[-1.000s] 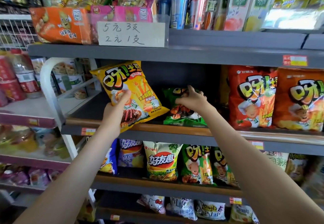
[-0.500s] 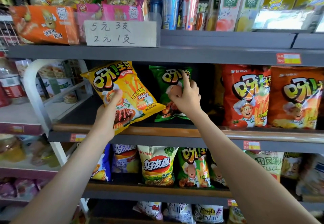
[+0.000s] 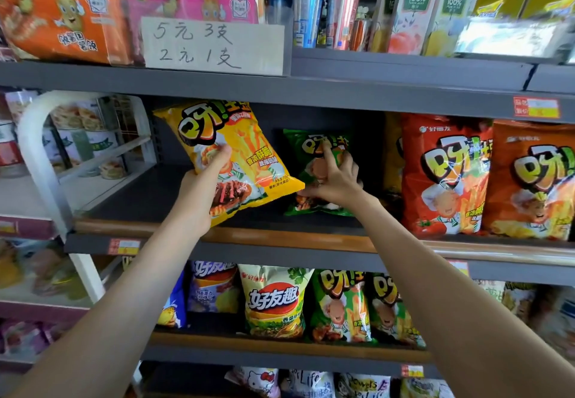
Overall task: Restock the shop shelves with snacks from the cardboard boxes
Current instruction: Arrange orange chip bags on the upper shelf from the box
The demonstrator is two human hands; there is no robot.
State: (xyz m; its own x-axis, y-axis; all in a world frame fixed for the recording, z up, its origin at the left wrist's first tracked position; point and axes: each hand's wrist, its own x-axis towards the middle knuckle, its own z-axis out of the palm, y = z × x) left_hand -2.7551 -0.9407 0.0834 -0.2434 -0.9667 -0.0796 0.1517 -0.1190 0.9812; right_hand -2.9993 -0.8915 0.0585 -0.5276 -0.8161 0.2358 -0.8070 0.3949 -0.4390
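while left grip (image 3: 199, 198) clasps yellow 呀!土豆 bag (image 3: 239, 139), right grip (image 3: 334, 181) pinches green bag (image 3: 308, 144), sign (image 3: 211, 46) reads 5元3支

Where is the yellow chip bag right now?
Head view, left of centre: the left hand holds the yellow chip bag tilted over the middle shelf, beside the green bag the right hand grips.

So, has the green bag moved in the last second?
Yes: the right hand stood the green bag upright, its top nearer the upper shelf.
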